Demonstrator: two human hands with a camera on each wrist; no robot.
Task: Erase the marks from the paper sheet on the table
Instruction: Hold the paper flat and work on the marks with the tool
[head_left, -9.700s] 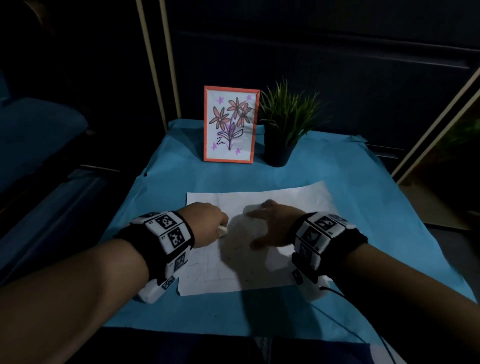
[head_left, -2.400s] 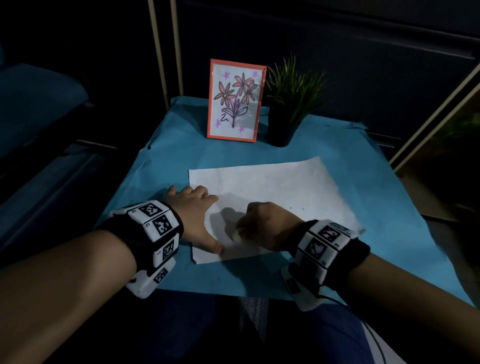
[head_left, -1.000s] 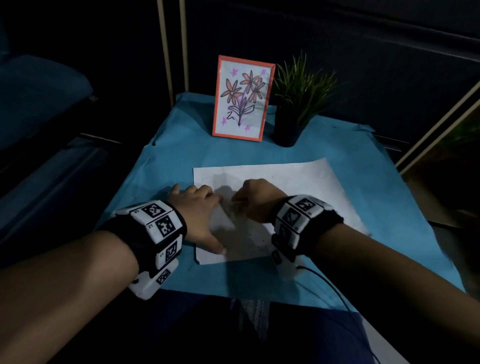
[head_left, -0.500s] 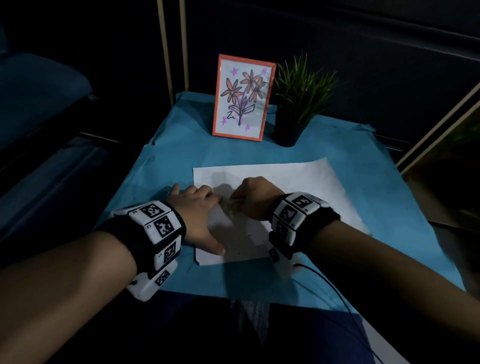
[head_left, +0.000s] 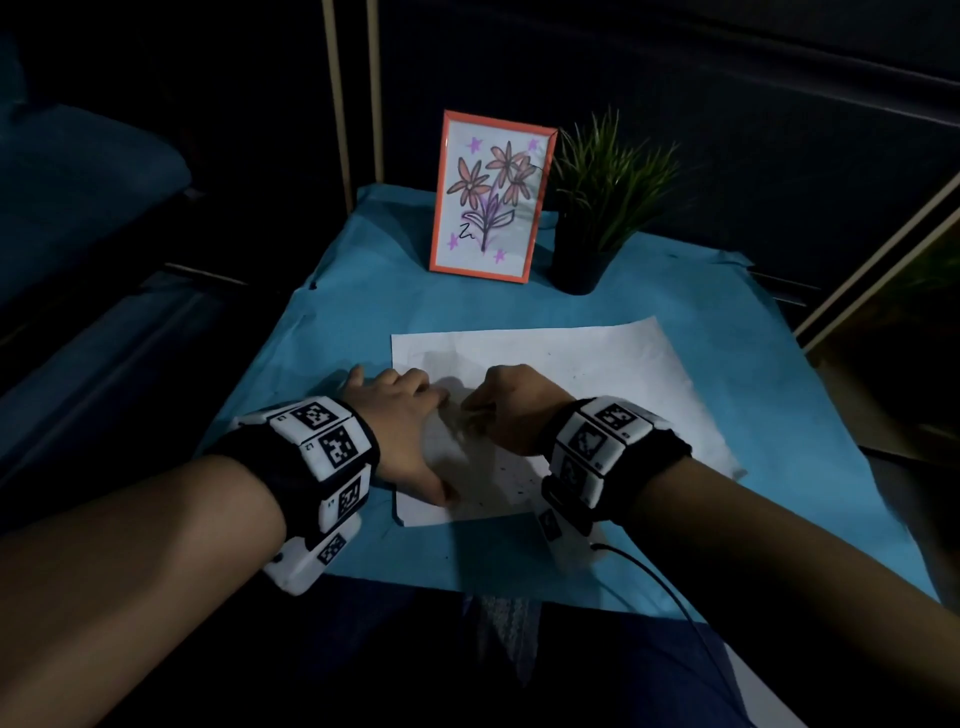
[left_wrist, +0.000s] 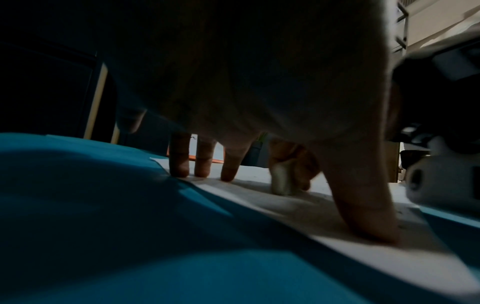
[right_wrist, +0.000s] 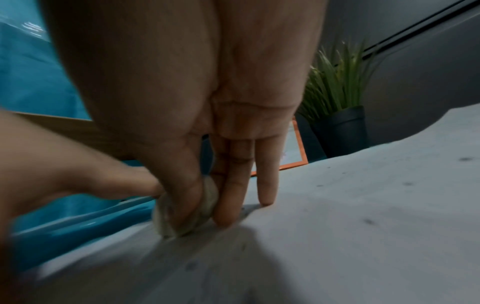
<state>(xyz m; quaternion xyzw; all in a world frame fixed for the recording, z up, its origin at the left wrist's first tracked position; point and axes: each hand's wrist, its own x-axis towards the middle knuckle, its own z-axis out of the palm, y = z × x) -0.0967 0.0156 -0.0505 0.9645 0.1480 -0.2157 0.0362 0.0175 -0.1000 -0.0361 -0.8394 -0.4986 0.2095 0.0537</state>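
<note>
While pinching the eraser, right hand on paper sheet; left hand spread flat.

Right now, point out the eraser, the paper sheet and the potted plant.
eraser (right_wrist: 205, 202): right wrist view, its pale side beside the thumb.
paper sheet (head_left: 597, 358): head view, bare far area.
potted plant (head_left: 579, 260): head view, on its dark pot.

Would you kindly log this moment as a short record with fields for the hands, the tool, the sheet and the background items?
left hand: fingertips spread, pressing the sheet's left edge
right hand: pinches the eraser
eraser: whitish, tip on the paper
paper sheet: flat on blue cover, dark crumbs on it
framed flower drawing: upright at the back
potted plant: right of the frame
</note>
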